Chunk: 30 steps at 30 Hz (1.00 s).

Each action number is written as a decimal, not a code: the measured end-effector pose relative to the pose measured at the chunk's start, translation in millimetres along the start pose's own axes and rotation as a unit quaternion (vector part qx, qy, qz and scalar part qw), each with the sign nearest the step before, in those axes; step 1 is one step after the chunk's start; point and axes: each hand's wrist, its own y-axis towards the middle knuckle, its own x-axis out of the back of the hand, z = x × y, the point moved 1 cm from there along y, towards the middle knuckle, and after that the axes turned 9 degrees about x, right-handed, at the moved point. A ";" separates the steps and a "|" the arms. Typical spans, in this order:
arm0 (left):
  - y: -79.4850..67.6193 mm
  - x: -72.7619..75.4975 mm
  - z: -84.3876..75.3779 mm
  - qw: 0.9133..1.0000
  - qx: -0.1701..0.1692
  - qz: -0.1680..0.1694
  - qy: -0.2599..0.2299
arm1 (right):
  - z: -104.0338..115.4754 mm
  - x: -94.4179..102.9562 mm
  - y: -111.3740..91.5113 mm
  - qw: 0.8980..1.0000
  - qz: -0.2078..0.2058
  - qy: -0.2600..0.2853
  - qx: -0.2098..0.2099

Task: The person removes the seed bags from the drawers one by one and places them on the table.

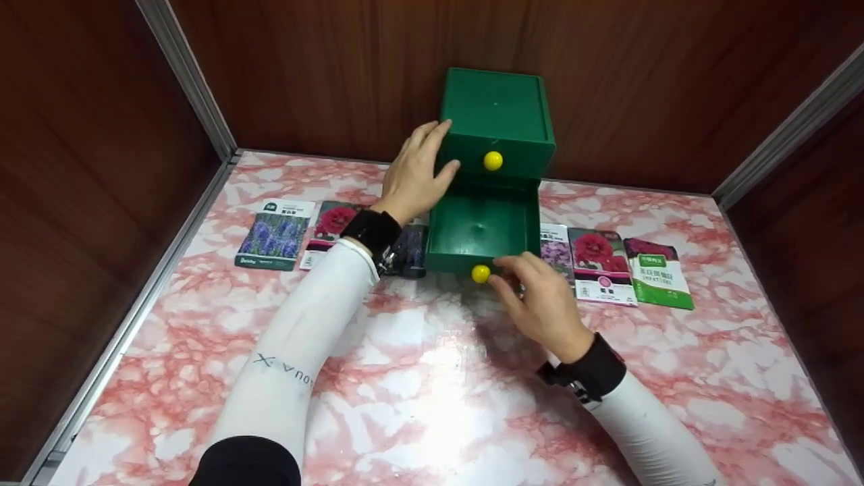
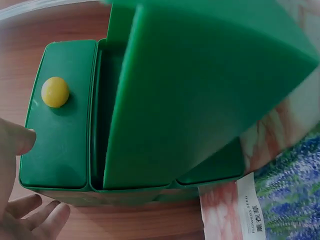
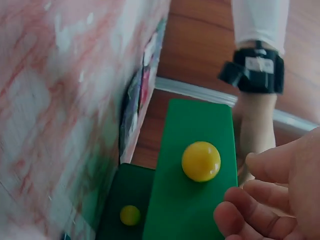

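Observation:
A small green drawer cabinet (image 1: pixel 496 101) has its middle drawer (image 1: pixel 482 226) pulled far out; the inside of that drawer is bare. Flat along the cabinet's upper left edge lies my left hand (image 1: pixel 415 175), fingers extended and thumb by the top drawer front (image 2: pixel 57 145). My right hand (image 1: pixel 543 307) is at the right end of the pulled-out drawer's front. Its fingers are loosely bent beside the yellow knob (image 3: pixel 201 161), and in the right wrist view a gap separates them from it. Another yellow knob (image 1: pixel 493 160) sits on the closed top drawer.
Flower seed packets lie on both sides of the cabinet: a lavender one (image 1: pixel 275 234) at far left, a red-flowered one (image 1: pixel 601 263) and a green-and-white one (image 1: pixel 658 273) at right. A lower drawer's knob (image 3: pixel 130 215) shows beneath. Brown wood panels (image 1: pixel 337 81) enclose the marbled table (image 1: pixel 418 418).

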 end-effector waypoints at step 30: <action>19.3 -4.0 3.4 0.997 -0.021 -0.034 0.059 | 6.5 -24.8 1.4 0.991 0.050 -0.123 0.034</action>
